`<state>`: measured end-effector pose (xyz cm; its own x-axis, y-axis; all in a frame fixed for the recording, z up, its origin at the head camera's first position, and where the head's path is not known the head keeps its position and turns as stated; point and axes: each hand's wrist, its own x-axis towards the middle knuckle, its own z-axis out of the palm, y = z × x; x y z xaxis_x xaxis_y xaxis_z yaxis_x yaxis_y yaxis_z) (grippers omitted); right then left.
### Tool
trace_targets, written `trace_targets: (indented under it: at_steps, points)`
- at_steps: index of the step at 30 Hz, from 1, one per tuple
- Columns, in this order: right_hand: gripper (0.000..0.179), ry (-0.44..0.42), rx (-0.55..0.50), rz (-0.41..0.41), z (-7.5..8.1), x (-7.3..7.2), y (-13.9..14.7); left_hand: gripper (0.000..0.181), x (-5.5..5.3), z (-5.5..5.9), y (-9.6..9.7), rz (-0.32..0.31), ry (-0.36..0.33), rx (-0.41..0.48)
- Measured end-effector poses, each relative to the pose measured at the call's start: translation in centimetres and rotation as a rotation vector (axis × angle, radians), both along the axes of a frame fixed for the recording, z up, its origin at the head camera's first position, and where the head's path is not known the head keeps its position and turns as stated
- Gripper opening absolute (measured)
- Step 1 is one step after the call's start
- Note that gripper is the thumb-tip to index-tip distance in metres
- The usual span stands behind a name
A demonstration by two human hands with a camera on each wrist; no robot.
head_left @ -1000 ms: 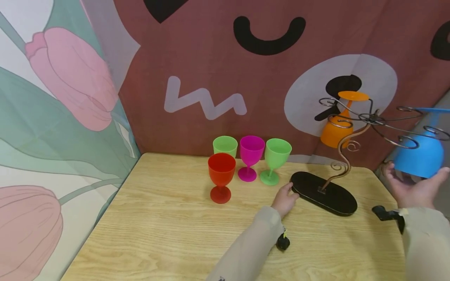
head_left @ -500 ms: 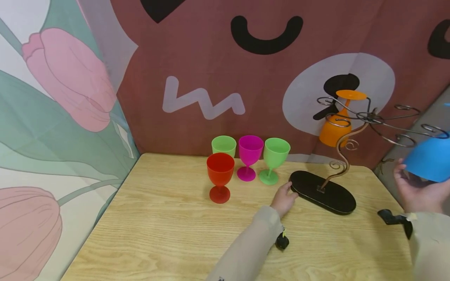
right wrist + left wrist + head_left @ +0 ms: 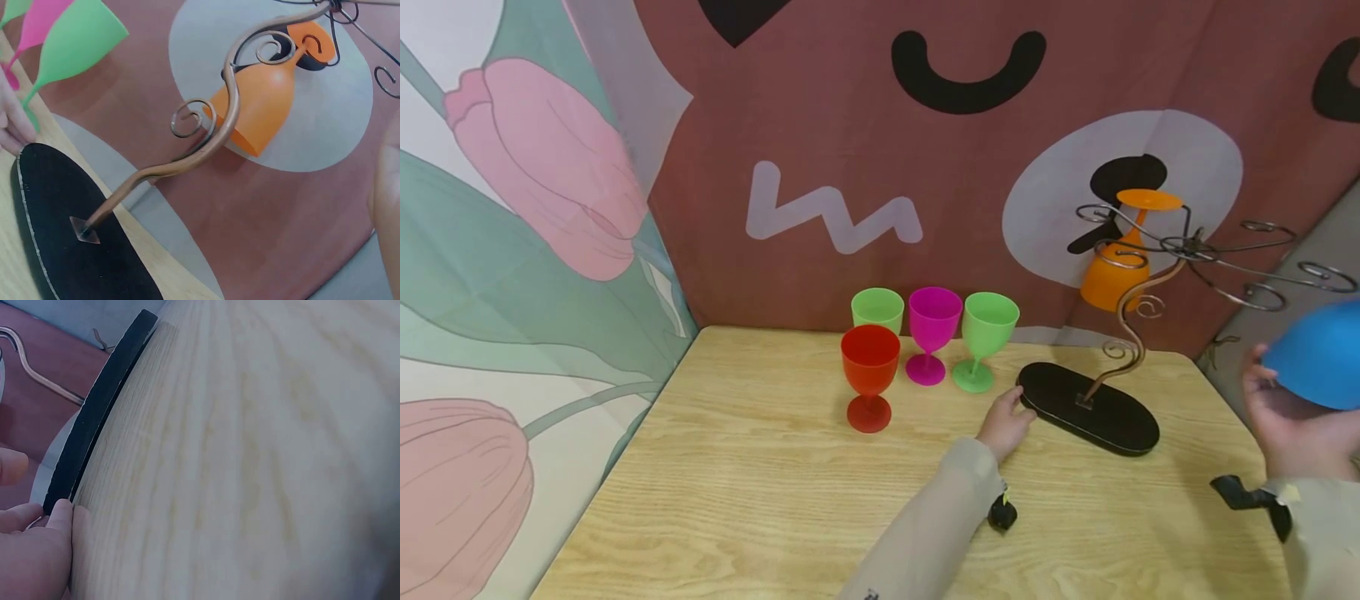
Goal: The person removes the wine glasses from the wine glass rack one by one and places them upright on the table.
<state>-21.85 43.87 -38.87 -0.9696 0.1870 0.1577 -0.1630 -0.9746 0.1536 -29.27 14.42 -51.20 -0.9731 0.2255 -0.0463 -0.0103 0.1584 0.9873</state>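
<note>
On the right, my right hand (image 3: 1300, 425) holds a blue goblet (image 3: 1318, 354) by its bowl, clear of the rack's wire hooks; the frame edge cuts off part of it. In the right wrist view only a strip of that hand (image 3: 389, 200) shows, without the goblet. My left hand (image 3: 1006, 425) grips the left end of the black base (image 3: 1075, 412) of a metal goblet rack (image 3: 1131, 325). The left wrist view shows its fingers (image 3: 59, 515) against the base's end. From the rack an orange goblet (image 3: 1116, 279) hangs upside down.
Left of the rack stand several upright goblets: a red one (image 3: 870, 367) in front, a magenta one (image 3: 935, 321), a light green one (image 3: 990, 325) and another green one (image 3: 877, 304) partly hidden behind the red. The wooden table (image 3: 737, 500) meets a printed cloth (image 3: 820, 283) behind.
The blue goblet has come off the rack's right hooks and moved right and down in my right hand. My left hand stays at the base.
</note>
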Motion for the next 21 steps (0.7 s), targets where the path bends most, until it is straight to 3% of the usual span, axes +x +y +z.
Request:
trace_targets:
  at_steps: [3,8,17,21]
  points:
    - [0.05,0.082,0.049,0.04,-0.3,0.3,-0.6,0.056,0.1,0.1,-0.1,-0.003,-0.007,-0.001]
    - [0.058,0.198,0.175,0.042,-0.8,0.1,-2.3,0.056,0.0,0.1,-0.3,-0.002,-0.013,-0.002]
    - [0.059,0.109,0.339,0.167,-1.2,0.1,-4.1,0.053,-0.3,-0.3,-0.5,0.009,-0.011,0.019]
    - [0.059,0.133,0.383,0.252,-1.7,0.3,-5.0,0.05,-0.2,-0.4,-0.6,0.018,-0.025,0.07]
